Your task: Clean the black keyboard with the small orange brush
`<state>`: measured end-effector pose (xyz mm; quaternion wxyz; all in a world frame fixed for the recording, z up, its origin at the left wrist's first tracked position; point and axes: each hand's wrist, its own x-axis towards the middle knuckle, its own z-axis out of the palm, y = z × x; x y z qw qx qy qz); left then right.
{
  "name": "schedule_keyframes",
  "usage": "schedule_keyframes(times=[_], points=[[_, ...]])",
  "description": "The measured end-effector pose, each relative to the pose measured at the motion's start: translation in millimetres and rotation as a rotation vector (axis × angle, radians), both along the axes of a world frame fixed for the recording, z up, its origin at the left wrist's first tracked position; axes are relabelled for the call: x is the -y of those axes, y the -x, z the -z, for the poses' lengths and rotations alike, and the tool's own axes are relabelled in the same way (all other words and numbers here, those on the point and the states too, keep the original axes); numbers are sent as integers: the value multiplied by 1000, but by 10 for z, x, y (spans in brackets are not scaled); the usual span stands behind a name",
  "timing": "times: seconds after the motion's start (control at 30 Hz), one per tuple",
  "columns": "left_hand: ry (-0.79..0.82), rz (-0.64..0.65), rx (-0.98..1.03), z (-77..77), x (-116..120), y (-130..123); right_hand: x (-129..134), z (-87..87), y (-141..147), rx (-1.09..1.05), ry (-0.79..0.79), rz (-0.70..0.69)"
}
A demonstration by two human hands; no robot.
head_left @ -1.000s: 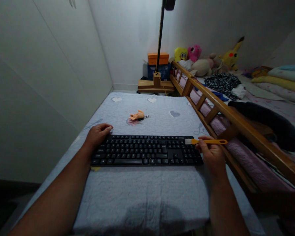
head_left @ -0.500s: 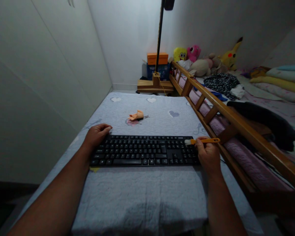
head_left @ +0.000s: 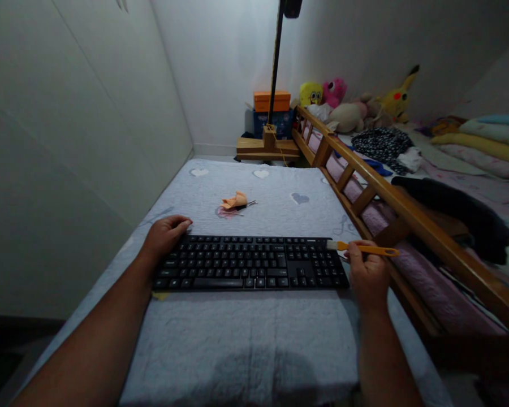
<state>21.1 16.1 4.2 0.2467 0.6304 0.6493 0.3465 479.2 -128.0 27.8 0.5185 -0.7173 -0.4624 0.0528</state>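
Observation:
A black keyboard (head_left: 237, 263) lies flat on the cloth-covered table. At its far left corner, my left hand (head_left: 165, 233) is closed with the fingers curled around the edge, steadying it. My right hand (head_left: 368, 274) pinches a small brush (head_left: 377, 250) by its orange handle, just beyond the keyboard's right end. The pale bristles point left, over the top right corner by the number pad. Whether they touch the keys I cannot tell. Behind the keyboard lies a crumpled orange cloth (head_left: 236, 199), with thin metal-tipped tools (head_left: 251, 203) and pinkish sticks beside it.
A wooden bed rail (head_left: 373, 169) runs along the right, with clothes and plush toys (head_left: 348, 116) on the bed beyond. At the back stand a black pole (head_left: 275, 68) on a wooden base and stacked boxes (head_left: 272, 102). A pale cabinet (head_left: 89, 141) borders the left.
My right hand and the brush have moved right, drawing the bristles toward the keyboard's right corner. The keyboard has shifted slightly toward me. My left hand stays at its corner.

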Motion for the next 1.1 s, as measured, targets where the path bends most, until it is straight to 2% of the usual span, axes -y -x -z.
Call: schedule_keyframes(times=[0.17, 0.37, 0.6, 0.83, 1.1], points=[[25, -13, 2, -24, 17, -16, -3, -10, 162, -148, 33, -170], [30, -15, 13, -32, 18, -22, -20, -4, 187, -134, 65, -205], [22, -20, 22, -74, 30, -39, -6, 33, 117, 21, 83, -92], [16, -27, 9, -52, 24, -21, -13, 63, 2, 143, 69, 52], [5, -18, -1, -71, 35, -35, 26, 55, -87, 153, 4, 169]])
